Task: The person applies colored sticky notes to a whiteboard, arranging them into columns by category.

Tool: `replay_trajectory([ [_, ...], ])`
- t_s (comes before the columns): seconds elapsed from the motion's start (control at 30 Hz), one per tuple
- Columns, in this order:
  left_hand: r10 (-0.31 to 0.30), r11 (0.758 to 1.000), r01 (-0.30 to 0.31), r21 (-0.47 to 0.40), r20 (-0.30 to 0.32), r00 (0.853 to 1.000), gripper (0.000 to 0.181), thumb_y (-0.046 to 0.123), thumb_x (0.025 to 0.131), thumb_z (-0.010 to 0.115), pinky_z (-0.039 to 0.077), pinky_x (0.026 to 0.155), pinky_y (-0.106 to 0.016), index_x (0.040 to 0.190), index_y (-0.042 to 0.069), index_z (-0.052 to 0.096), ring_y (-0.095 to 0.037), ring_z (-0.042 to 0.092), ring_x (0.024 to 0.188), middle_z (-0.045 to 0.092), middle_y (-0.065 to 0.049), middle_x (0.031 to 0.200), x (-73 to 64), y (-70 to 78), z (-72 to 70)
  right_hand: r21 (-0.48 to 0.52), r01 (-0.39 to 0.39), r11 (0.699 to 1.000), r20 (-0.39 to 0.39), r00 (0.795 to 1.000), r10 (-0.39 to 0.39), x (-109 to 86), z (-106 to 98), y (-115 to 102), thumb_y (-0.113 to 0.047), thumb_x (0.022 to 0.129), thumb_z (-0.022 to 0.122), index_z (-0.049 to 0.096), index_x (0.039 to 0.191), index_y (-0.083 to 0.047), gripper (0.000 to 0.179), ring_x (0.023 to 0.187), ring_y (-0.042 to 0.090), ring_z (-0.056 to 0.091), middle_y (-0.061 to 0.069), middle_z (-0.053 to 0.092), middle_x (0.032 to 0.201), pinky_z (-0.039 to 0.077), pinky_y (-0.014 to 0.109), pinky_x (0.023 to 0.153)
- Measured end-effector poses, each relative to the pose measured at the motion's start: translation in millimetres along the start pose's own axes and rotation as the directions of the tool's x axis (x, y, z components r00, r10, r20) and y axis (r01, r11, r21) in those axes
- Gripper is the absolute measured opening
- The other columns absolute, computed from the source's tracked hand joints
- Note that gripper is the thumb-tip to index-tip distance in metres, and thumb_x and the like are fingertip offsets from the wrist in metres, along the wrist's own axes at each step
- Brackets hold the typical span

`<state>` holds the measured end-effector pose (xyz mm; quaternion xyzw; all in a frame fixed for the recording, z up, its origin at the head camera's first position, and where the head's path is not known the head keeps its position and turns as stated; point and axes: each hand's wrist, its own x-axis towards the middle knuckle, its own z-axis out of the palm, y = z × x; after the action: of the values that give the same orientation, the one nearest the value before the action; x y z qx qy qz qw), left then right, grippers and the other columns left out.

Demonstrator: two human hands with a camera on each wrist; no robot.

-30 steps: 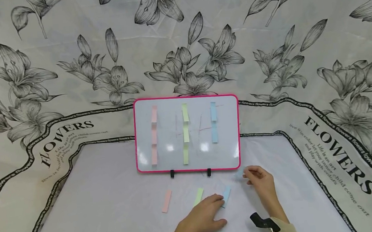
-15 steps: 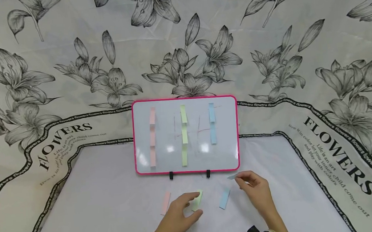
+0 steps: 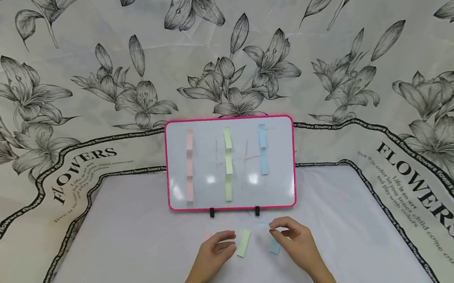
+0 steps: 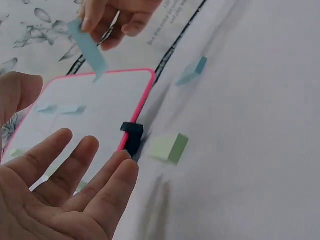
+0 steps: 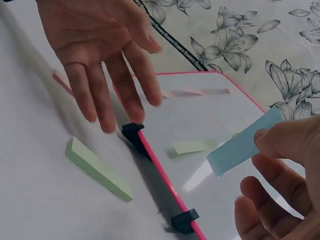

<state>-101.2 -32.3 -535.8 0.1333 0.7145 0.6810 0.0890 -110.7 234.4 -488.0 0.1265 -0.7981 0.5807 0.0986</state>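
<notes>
My right hand (image 3: 299,244) pinches a single blue sticky note (image 5: 242,145) between thumb and index finger; the strip sticks out past the fingertips. Empty, with fingers spread and slightly bent, my left hand (image 3: 214,256) hovers between a pink sticky-note pad (image 3: 207,235), mostly covered by it in the head view, and a green pad (image 3: 244,243). A blue pad (image 3: 275,247) lies partly hidden under the right hand. Behind both hands stands a whiteboard (image 3: 280,188) bearing three pink notes (image 3: 189,166), three green notes (image 3: 228,163) and two blue notes (image 3: 264,161), in vertical columns.
The whiteboard rests on two black feet (image 3: 257,210) (image 5: 185,221). Faint red marker lines run between its columns. A white cloth (image 3: 130,238) covers the table, and a flower-printed sheet (image 3: 323,40) rises behind.
My right hand has moved left with the blue note, from beside the board's right corner to over the blue pad. My left hand has left the blue pad and moved left past the green one.
</notes>
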Motion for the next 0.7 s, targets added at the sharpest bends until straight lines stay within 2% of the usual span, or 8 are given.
replay_trajectory([
  [0.2, -0.042, 0.985, 0.047, -0.164, 0.032, 0.999, 0.045, 0.019, 0.103, 0.064, 0.061, 0.087, -0.031, 0.14, -0.005, 0.056, -0.045, 0.064, 0.122, 0.059, -0.029, 0.139, 22.3, 3.4, 18.3, 0.037, 0.144, 0.989, 0.028, 0.989, -0.145, -4.1, 13, -7, 0.005, 0.091, 0.073, 0.072, 0.103, -0.008, 0.018, 0.101, 0.011, 0.067, 0.013, 0.071, 0.107, 0.056, 0.022, 0.079],
  [0.3, -0.081, 0.975, 0.086, -0.204, 0.035, 0.996, 0.043, 0.023, 0.102, 0.065, 0.063, 0.082, -0.035, 0.137, -0.002, 0.059, -0.043, 0.066, 0.117, 0.06, -0.029, 0.137, 29.7, 5.1, 24.6, 0.054, 0.205, 0.977, 0.039, 0.978, -0.207, -4.3, 16, -7, 0.008, 0.089, 0.073, 0.072, 0.101, -0.006, 0.019, 0.102, 0.012, 0.067, 0.016, 0.07, 0.107, 0.056, 0.023, 0.078],
  [0.43, -0.132, 0.968, 0.131, -0.215, 0.01, 0.991, 0.041, 0.033, 0.101, 0.067, 0.064, 0.076, -0.037, 0.127, 0.001, 0.067, -0.031, 0.072, 0.104, 0.066, -0.024, 0.128, 37.1, 6.6, 30.6, 0.014, 0.262, 0.965, 0.055, 0.963, -0.263, -4.5, 18, -3, 0.009, 0.087, 0.075, 0.072, 0.1, -0.009, 0.022, 0.103, 0.014, 0.066, 0.018, 0.07, 0.107, 0.056, 0.025, 0.079],
  [0.53, -0.156, 0.967, 0.148, -0.209, -0.022, 0.987, 0.037, 0.034, 0.1, 0.069, 0.064, 0.073, -0.038, 0.118, 0.001, 0.07, -0.026, 0.073, 0.096, 0.071, -0.017, 0.117, 39.8, 7.4, 33.7, -0.042, 0.284, 0.958, 0.063, 0.958, -0.281, -5.9, 20, -1, 0.007, 0.085, 0.078, 0.073, 0.099, -0.012, 0.024, 0.102, 0.015, 0.066, 0.014, 0.071, 0.108, 0.056, 0.029, 0.078],
  [0.63, -0.156, 0.972, 0.144, -0.186, -0.053, 0.986, 0.031, 0.03, 0.098, 0.071, 0.064, 0.071, -0.036, 0.111, 0.002, 0.072, -0.025, 0.074, 0.092, 0.073, -0.012, 0.108, 40.4, 8.9, 35.8, -0.08, 0.295, 0.952, 0.069, 0.955, -0.29, -7.3, 21, 1, 0.006, 0.083, 0.08, 0.073, 0.097, -0.012, 0.024, 0.101, 0.015, 0.067, 0.011, 0.071, 0.108, 0.056, 0.03, 0.078],
  [0.7, -0.138, 0.978, 0.123, -0.171, -0.076, 0.988, 0.027, 0.026, 0.098, 0.072, 0.064, 0.07, -0.035, 0.109, 0.001, 0.072, -0.025, 0.074, 0.089, 0.073, -0.012, 0.105, 40.4, 10.2, 37.1, -0.096, 0.305, 0.948, 0.071, 0.952, -0.299, -8.0, 21, 2, 0.006, 0.082, 0.081, 0.074, 0.096, -0.013, 0.025, 0.1, 0.015, 0.067, 0.01, 0.072, 0.108, 0.056, 0.031, 0.077],
])
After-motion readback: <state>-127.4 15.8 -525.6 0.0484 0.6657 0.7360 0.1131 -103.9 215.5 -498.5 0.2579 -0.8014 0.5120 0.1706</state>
